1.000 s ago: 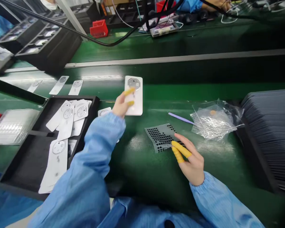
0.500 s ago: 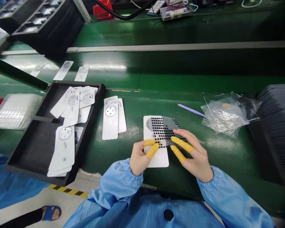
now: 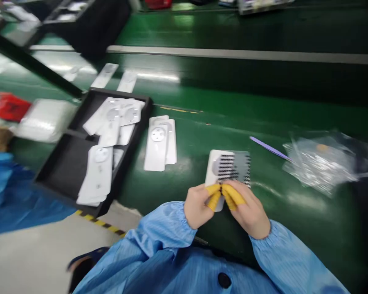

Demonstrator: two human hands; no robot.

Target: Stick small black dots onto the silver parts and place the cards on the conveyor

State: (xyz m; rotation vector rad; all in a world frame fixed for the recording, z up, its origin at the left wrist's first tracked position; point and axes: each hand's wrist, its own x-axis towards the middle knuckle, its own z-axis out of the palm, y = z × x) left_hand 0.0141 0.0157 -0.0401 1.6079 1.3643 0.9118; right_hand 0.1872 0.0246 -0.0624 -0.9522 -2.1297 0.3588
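A clear sheet of black dot stickers (image 3: 241,161) lies partly over a white rectangular plate (image 3: 211,171) with a rounded grey feature near its top. My left hand (image 3: 200,204), with yellow finger cots on thumb and forefinger, pinches the sheet's lower edge. Thumb and forefinger of my right hand (image 3: 247,208), also in yellow cots, close on the same edge, their tips almost touching the left ones. Motion blurs the dots into streaks, and the fingers cover the middle of the plate. Purple tweezers (image 3: 270,148) rest on the green bench to the right.
Left of my hands lie several stacked white plates (image 3: 156,149). Beyond them is a black divided tray (image 3: 61,175) holding more plates. Crumpled clear plastic bags (image 3: 322,163) lie at the right. A co-worker's blue sleeve (image 3: 21,200) reaches in at the far left.
My right hand has moved left and its fingers have closed on the sheet beside my left fingertips. The camera view has shifted left, and a co-worker's sleeve has come in at the left.
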